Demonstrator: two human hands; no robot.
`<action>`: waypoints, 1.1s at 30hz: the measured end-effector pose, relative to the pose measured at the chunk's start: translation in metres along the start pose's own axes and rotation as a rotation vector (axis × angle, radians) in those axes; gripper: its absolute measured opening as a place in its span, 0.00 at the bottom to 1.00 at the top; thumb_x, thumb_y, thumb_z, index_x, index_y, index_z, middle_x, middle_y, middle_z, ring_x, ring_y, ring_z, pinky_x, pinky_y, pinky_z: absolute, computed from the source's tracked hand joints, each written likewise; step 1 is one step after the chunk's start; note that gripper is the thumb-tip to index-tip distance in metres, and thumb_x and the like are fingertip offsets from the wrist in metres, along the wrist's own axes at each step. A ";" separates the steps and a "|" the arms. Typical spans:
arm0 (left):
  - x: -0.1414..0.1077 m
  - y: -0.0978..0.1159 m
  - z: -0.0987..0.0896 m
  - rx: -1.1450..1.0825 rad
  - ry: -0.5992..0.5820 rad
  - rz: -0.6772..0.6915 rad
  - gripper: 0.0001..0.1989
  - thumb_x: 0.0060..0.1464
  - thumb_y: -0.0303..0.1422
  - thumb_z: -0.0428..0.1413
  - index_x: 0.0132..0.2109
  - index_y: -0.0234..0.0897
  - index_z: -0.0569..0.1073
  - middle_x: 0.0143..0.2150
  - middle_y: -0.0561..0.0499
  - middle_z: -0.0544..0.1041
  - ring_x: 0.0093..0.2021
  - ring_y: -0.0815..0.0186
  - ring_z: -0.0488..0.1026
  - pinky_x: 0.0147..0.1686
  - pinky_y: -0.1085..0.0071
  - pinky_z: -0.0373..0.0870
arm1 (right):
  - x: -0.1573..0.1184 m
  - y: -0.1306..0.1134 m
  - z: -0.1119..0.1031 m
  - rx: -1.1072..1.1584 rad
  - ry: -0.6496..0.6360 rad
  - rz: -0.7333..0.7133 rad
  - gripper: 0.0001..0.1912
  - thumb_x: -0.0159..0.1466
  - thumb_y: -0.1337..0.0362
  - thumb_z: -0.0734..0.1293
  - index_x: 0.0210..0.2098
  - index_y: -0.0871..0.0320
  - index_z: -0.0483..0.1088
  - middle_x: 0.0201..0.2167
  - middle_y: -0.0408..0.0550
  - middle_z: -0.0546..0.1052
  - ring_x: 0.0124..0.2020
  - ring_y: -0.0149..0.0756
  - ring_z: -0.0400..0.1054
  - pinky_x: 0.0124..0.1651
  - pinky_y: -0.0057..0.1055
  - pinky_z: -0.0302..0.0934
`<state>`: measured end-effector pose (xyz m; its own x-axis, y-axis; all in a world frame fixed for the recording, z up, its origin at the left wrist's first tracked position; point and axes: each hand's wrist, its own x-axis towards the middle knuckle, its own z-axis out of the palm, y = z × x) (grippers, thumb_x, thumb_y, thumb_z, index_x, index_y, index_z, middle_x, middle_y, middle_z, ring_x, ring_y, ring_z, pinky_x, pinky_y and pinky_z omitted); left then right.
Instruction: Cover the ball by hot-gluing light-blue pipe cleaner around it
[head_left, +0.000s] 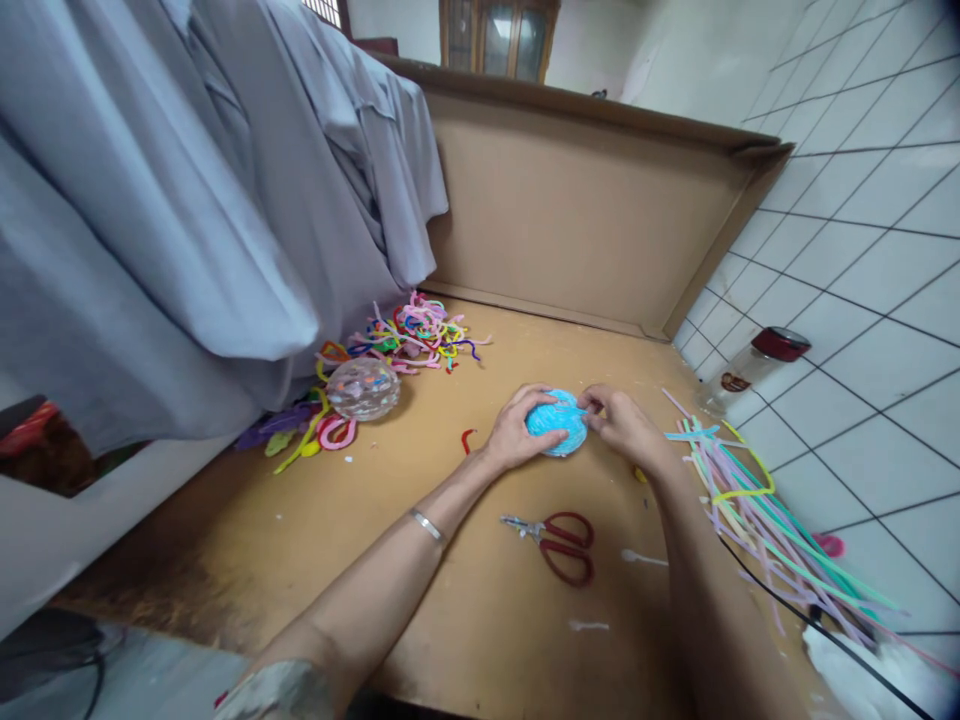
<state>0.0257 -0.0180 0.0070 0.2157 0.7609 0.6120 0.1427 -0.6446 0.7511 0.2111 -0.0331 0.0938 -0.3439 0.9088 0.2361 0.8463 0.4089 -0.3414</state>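
Observation:
A round blue ball (556, 428), its surface streaked as if wound with fuzzy strands, is above the middle of the brown table. My left hand (517, 428) wraps round its left side, thumb across the front. At the ball's right edge, the fingers of my right hand (609, 415) are pinched together on a small blue strand end. Nearer to me lie scissors with red handles (564, 546), their blades pointing left. A short red piece (467, 441) rests left of my left hand.
Colourful fuzzy stems (420, 335) pile at the back left beside a clear faceted ball (364, 389). Long pastel stems (757, 500) lie at the right, near a red-lidded jar (754, 370) and tiled wall. A cardboard panel (570, 210) stands behind; grey cloth (225, 200) hangs left.

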 end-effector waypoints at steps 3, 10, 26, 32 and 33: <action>0.001 0.001 0.002 -0.013 -0.025 0.008 0.23 0.42 0.40 0.65 0.46 0.38 0.73 0.55 0.43 0.70 0.56 0.56 0.68 0.57 0.57 0.64 | 0.000 -0.007 0.001 -0.015 0.005 -0.027 0.06 0.56 0.71 0.63 0.31 0.57 0.71 0.29 0.46 0.75 0.30 0.34 0.67 0.34 0.28 0.56; 0.002 0.003 0.005 -0.002 -0.052 -0.025 0.25 0.41 0.39 0.65 0.48 0.40 0.71 0.53 0.44 0.70 0.56 0.55 0.67 0.57 0.56 0.63 | -0.003 -0.002 0.005 -0.059 0.021 -0.053 0.12 0.51 0.74 0.65 0.34 0.57 0.70 0.31 0.45 0.74 0.31 0.33 0.65 0.34 0.27 0.55; 0.002 0.000 0.003 0.068 -0.050 0.016 0.26 0.42 0.45 0.65 0.48 0.41 0.73 0.53 0.45 0.69 0.56 0.55 0.66 0.58 0.56 0.63 | -0.002 -0.001 0.007 -0.001 -0.012 -0.010 0.13 0.51 0.75 0.62 0.35 0.57 0.67 0.33 0.46 0.72 0.34 0.35 0.65 0.38 0.29 0.57; 0.001 0.000 0.004 0.093 -0.021 0.041 0.25 0.42 0.45 0.65 0.48 0.40 0.74 0.52 0.44 0.70 0.55 0.55 0.67 0.56 0.57 0.64 | -0.002 -0.003 0.008 0.014 0.036 -0.026 0.12 0.52 0.76 0.61 0.34 0.58 0.67 0.33 0.48 0.72 0.35 0.35 0.66 0.38 0.30 0.57; 0.001 -0.001 0.004 0.089 -0.019 0.046 0.26 0.42 0.45 0.65 0.48 0.39 0.74 0.52 0.44 0.69 0.55 0.55 0.67 0.56 0.57 0.64 | -0.002 -0.005 0.007 0.010 0.046 -0.023 0.10 0.53 0.75 0.61 0.34 0.58 0.68 0.32 0.48 0.72 0.34 0.35 0.66 0.38 0.29 0.56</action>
<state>0.0295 -0.0170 0.0062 0.2420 0.7290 0.6402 0.2173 -0.6838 0.6965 0.2047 -0.0364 0.0886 -0.3437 0.8947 0.2853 0.8342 0.4304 -0.3448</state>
